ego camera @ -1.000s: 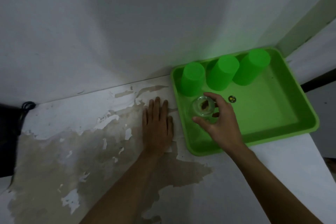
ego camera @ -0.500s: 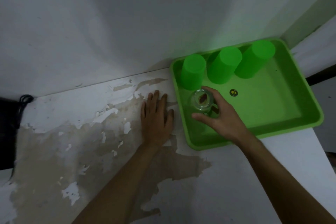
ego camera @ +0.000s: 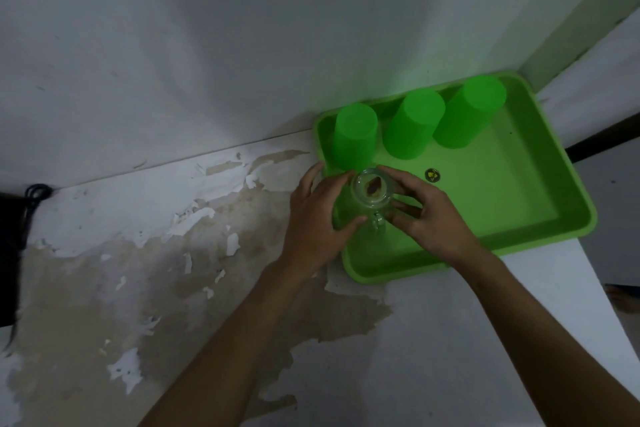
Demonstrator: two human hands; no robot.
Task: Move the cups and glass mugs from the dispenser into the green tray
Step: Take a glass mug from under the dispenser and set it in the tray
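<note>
Already, at centre frame, a glass mug (ego camera: 370, 196) is held upside down between the left hand (ego camera: 317, 218) and right hand (ego camera: 429, 218), fingers (ego camera: 391, 175) curled against its sides, over the near-left corner of the green tray (ego camera: 540, 218) on the bench (ego camera: 433, 340). Farther up, three green cups (ego camera: 415, 128) are seen inverted along the tray's far edge. The dispenser is not in view, so what remains cannot be judged.

The glass mug (ego camera: 370, 199) is mostly covered by the left hand (ego camera: 313, 222) and right hand (ego camera: 427, 218) cupped around it, so can't tell if it actually sits on the green tray (ego camera: 519, 218). The brown smudge showing through the mug is unreadable. Right of the mug, the tray's round sticker (ego camera: 432, 175) is too small to read. Far left of the tray, a dark object (ego camera: 10, 246) is cut off by the edge.
</note>
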